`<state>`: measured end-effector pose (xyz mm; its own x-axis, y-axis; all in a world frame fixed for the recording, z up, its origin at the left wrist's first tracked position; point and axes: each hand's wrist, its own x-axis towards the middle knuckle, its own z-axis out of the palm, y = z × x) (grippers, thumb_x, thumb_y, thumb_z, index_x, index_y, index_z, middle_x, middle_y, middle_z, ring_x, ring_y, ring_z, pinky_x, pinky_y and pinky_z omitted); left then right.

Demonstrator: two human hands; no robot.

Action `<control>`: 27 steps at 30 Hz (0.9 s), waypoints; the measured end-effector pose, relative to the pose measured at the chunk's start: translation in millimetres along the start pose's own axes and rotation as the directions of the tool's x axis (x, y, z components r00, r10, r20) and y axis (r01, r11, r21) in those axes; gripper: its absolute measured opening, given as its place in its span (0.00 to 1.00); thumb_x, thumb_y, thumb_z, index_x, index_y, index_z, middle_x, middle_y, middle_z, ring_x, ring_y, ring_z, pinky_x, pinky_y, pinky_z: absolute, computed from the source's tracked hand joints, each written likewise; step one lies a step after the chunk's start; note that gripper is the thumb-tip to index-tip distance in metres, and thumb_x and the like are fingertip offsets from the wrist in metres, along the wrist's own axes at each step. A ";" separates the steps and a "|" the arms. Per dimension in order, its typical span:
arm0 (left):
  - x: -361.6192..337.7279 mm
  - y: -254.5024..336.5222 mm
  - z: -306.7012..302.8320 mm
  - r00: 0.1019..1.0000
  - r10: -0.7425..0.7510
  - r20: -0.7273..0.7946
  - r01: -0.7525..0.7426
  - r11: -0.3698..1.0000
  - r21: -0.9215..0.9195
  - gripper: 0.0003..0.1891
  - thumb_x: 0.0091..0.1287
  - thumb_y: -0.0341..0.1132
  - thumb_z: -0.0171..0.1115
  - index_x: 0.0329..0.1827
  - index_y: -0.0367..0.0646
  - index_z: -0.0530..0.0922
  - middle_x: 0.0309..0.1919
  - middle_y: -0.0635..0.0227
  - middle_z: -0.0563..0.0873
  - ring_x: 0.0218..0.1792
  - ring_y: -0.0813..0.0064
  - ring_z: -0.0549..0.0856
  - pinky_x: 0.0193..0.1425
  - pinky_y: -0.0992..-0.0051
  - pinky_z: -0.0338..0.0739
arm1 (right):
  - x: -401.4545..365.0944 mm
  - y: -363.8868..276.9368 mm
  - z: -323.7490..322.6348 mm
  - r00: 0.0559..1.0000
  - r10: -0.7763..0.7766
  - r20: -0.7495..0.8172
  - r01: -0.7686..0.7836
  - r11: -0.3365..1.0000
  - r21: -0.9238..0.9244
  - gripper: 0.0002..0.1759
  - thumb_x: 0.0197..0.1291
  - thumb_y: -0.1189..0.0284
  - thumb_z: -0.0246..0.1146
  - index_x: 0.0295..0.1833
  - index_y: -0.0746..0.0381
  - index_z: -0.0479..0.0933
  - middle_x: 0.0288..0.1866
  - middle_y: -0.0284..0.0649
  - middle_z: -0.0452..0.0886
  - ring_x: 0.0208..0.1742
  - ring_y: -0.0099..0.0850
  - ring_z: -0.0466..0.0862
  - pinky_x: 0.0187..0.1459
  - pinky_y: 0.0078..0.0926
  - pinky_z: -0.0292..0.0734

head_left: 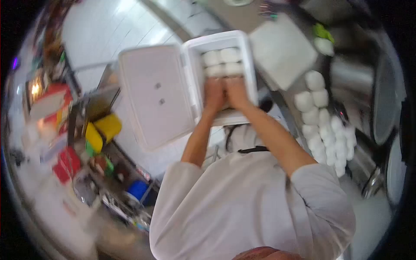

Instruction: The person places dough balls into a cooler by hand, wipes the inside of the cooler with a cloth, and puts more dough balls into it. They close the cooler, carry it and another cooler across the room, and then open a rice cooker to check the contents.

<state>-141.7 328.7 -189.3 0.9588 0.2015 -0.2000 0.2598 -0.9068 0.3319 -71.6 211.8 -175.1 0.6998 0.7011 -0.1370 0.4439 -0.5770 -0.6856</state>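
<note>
White bin (251, 65) at upper centre of frame; rounded white pieces (229, 55) packed in its upper part. Left hand (214, 92) and right hand (236, 90) reach inside, side by side, just below these pieces; finger state and grip cannot be told (blur). Pale flat lid (147, 99) lies left of bin. Similar white lumps (327, 136) cluster at right of frame.
</note>
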 end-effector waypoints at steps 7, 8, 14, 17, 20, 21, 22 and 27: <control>-2.5 -18.0 -11.7 0.814 0.558 0.163 -0.572 0.720 0.392 0.29 0.61 0.41 0.69 0.64 0.39 0.74 0.64 0.51 0.77 0.68 0.47 0.73 0.73 0.47 0.62 | -94.4 -39.0 -149.7 0.978 -0.207 -0.029 0.208 0.944 0.257 0.22 0.58 0.69 0.65 0.59 0.64 0.79 0.65 0.53 0.78 0.61 0.46 0.83 0.57 0.45 0.80; 3.6 16.5 -25.7 0.948 0.318 0.006 -0.313 0.928 0.201 0.27 0.62 0.38 0.68 0.63 0.39 0.74 0.63 0.50 0.78 0.66 0.46 0.75 0.73 0.47 0.63 | -122.3 -13.7 -176.0 0.981 -0.089 -0.171 0.136 0.948 0.287 0.24 0.58 0.71 0.66 0.61 0.63 0.78 0.66 0.52 0.78 0.62 0.47 0.82 0.59 0.44 0.79; -4.1 315.3 -80.1 0.962 0.272 0.023 -0.194 0.742 -0.642 0.16 0.65 0.26 0.62 0.57 0.36 0.77 0.49 0.49 0.83 0.53 0.45 0.82 0.60 0.54 0.76 | -433.0 194.7 -266.4 0.193 0.625 -0.756 -0.704 0.625 0.337 0.39 0.56 0.73 0.69 0.75 0.62 0.65 0.68 0.56 0.74 0.64 0.51 0.77 0.66 0.45 0.73; -31.5 454.6 1.0 0.601 0.797 -0.066 -0.664 0.452 -0.596 0.25 0.66 0.33 0.65 0.66 0.40 0.74 0.53 0.47 0.83 0.61 0.45 0.79 0.65 0.55 0.76 | -534.6 229.9 -310.6 -0.210 0.598 -0.773 -0.967 -0.013 0.253 0.48 0.56 0.60 0.73 0.79 0.59 0.59 0.71 0.58 0.69 0.67 0.58 0.73 0.67 0.52 0.71; -75.6 583.8 37.1 0.584 0.775 0.241 -0.606 0.614 -0.506 0.36 0.65 0.42 0.68 0.76 0.55 0.63 0.74 0.51 0.64 0.65 0.43 0.75 0.66 0.52 0.76 | -544.0 244.4 -321.1 -0.111 0.821 -0.560 -0.968 0.038 0.248 0.56 0.51 0.57 0.75 0.81 0.54 0.52 0.76 0.57 0.63 0.74 0.61 0.66 0.67 0.56 0.71; -83.9 605.8 66.5 0.594 0.762 0.258 -0.637 0.641 -0.428 0.37 0.65 0.43 0.68 0.76 0.55 0.62 0.74 0.50 0.63 0.66 0.41 0.74 0.66 0.50 0.76 | -544.3 250.2 -313.0 -0.051 0.831 -0.555 -0.982 0.060 0.180 0.57 0.50 0.58 0.76 0.82 0.53 0.51 0.76 0.57 0.63 0.75 0.61 0.64 0.66 0.57 0.72; -90.5 621.0 100.6 0.604 0.747 0.277 -0.663 0.664 -0.347 0.37 0.65 0.44 0.68 0.77 0.56 0.62 0.75 0.50 0.62 0.67 0.39 0.73 0.67 0.48 0.75 | -548.7 253.8 -307.2 -0.082 0.826 -0.558 -0.968 0.068 0.242 0.57 0.49 0.58 0.77 0.81 0.51 0.52 0.77 0.56 0.63 0.76 0.61 0.63 0.67 0.58 0.71; -88.4 636.0 163.9 0.610 0.774 0.170 -0.755 0.633 -0.172 0.39 0.61 0.49 0.73 0.75 0.58 0.65 0.75 0.45 0.62 0.69 0.39 0.70 0.68 0.45 0.71 | -583.6 321.9 -272.5 -0.046 0.633 -0.773 -0.918 0.278 0.282 0.53 0.47 0.61 0.77 0.79 0.47 0.58 0.78 0.54 0.62 0.76 0.60 0.62 0.67 0.62 0.69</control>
<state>-80.1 -326.5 -111.6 0.7667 -0.6416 -0.0224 -0.5393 -0.6626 0.5197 -184.6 -497.3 -121.0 0.6815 -0.7210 0.1249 -0.6770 -0.6861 -0.2663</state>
